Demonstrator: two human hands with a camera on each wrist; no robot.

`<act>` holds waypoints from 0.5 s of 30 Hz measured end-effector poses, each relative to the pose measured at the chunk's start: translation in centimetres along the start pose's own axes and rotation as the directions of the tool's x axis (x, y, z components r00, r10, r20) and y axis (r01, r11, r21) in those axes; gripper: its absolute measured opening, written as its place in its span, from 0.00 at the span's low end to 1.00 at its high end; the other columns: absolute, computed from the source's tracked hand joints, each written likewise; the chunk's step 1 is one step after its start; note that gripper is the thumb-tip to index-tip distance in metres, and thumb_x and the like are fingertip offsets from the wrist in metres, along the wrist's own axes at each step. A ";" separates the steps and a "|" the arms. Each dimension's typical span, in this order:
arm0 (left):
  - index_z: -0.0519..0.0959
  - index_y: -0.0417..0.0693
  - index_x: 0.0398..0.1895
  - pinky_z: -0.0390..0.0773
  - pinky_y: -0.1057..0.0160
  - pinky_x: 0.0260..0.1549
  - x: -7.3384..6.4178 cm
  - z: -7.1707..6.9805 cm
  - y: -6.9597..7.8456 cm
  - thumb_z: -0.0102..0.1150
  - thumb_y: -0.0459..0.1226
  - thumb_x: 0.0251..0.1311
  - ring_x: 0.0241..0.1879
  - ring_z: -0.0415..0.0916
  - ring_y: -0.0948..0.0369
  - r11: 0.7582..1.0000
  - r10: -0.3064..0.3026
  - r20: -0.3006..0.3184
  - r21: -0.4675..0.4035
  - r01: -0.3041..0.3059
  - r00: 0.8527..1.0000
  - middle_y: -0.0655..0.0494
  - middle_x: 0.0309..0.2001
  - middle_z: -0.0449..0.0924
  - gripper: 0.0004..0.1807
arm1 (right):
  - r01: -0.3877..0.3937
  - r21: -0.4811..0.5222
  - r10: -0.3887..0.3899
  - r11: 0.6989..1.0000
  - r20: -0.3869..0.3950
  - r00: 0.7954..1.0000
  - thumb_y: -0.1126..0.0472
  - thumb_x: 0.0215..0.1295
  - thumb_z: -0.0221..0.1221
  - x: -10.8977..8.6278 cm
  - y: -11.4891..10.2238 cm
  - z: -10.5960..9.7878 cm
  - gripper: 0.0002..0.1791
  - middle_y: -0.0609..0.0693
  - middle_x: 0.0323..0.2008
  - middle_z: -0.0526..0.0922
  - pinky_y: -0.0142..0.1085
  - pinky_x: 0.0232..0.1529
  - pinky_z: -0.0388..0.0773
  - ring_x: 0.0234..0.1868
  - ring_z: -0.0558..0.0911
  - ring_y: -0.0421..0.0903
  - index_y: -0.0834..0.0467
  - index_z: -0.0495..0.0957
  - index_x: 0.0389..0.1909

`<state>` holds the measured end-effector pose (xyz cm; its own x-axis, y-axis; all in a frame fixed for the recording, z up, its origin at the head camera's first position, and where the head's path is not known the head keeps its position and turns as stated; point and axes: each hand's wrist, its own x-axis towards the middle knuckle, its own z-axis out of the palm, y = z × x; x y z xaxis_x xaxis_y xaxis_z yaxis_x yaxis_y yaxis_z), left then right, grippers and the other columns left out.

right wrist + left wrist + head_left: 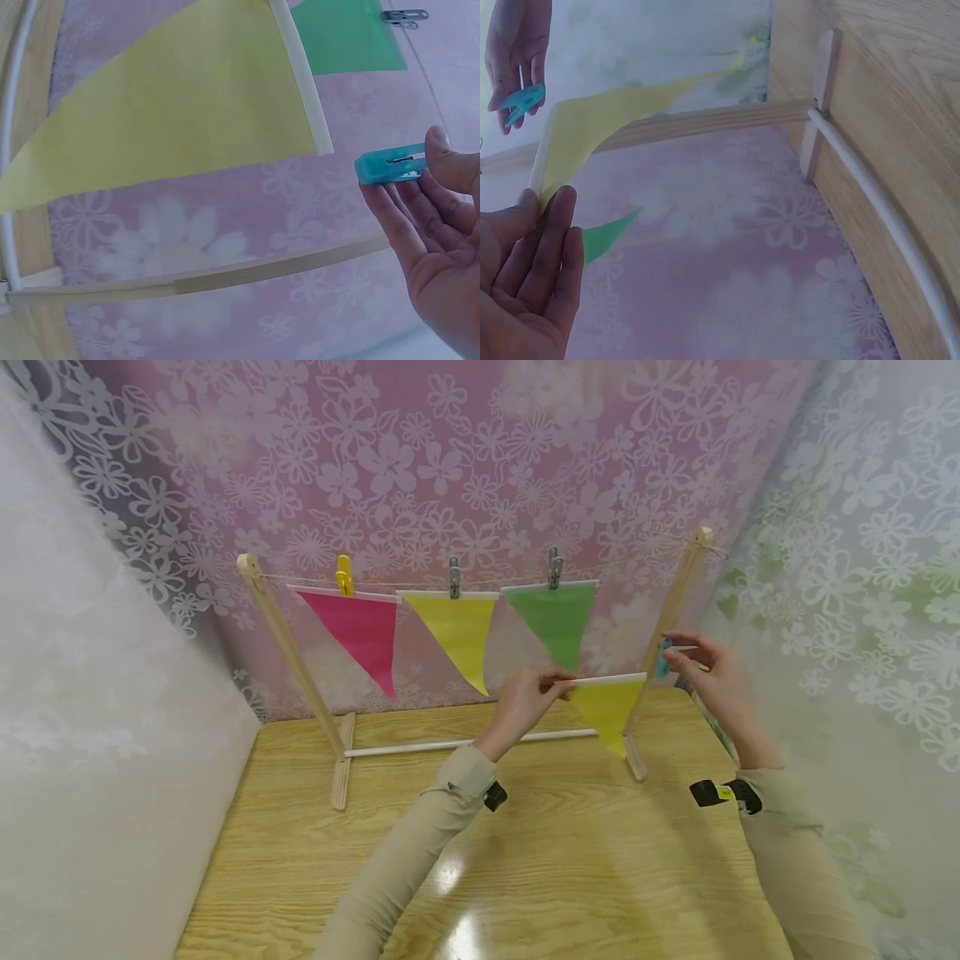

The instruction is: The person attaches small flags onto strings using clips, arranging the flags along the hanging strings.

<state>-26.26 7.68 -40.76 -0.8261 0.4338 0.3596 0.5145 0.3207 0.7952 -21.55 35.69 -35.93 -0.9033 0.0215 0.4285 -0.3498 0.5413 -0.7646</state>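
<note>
My left hand (pixel 527 702) pinches the left end of the white top edge of a yellow pennant (pixel 611 706), which hangs point down in front of the stand's right post. To its right my right hand (pixel 716 681) holds a blue clothespin (pixel 390 163) between thumb and fingers, a little apart from the pennant's free corner. Behind them a thin string (pixel 622 562) runs between two wooden posts. Pink (pixel 360 622), yellow (pixel 459 625) and green (pixel 558 617) pennants hang along it, under a yellow clothespin (pixel 344 575) and two grey clothespins (pixel 454 578).
The wooden stand has a left post (pixel 288 652), a right post (pixel 678 589) and a white bar (pixel 420 747) joining their feet low over the wood-grain table (pixel 525 860). Flower-patterned curtains (pixel 480 452) surround the table at the back and sides.
</note>
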 end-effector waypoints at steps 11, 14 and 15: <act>0.88 0.52 0.48 0.78 0.72 0.26 2.4 -1.1 3.1 0.61 0.46 0.70 0.30 0.83 0.72 0.998 0.065 -0.096 0.011 -0.064 0.993 0.61 0.35 0.89 0.12 | 0.101 0.047 -0.098 0.994 -0.061 0.993 0.64 0.73 0.61 4.0 -4.2 -2.1 0.19 0.40 0.54 0.82 0.19 0.46 0.77 0.45 0.82 0.30 0.58 0.79 0.62; 0.88 0.51 0.48 0.78 0.71 0.25 3.0 -1.4 3.8 0.61 0.45 0.70 0.32 0.86 0.65 0.995 0.096 -0.118 0.016 -0.095 0.988 0.59 0.36 0.90 0.12 | 0.121 0.047 -0.117 0.992 -0.075 0.990 0.64 0.72 0.61 5.2 -5.5 -2.6 0.18 0.40 0.53 0.82 0.20 0.46 0.77 0.45 0.82 0.31 0.57 0.80 0.61; 0.88 0.51 0.48 0.77 0.71 0.23 3.3 -1.5 4.0 0.61 0.45 0.70 0.32 0.86 0.65 0.994 0.106 -0.128 0.020 -0.104 0.986 0.59 0.36 0.90 0.12 | 0.126 0.056 -0.122 0.990 -0.079 0.989 0.64 0.72 0.61 5.5 -5.9 -2.7 0.18 0.41 0.54 0.82 0.20 0.46 0.77 0.46 0.82 0.32 0.57 0.80 0.61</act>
<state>-27.20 9.16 -35.66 -0.7897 0.3537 0.5013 0.6021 0.2903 0.7437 -23.82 34.85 -27.77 -0.8315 0.0218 0.5551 -0.4744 0.4921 -0.7299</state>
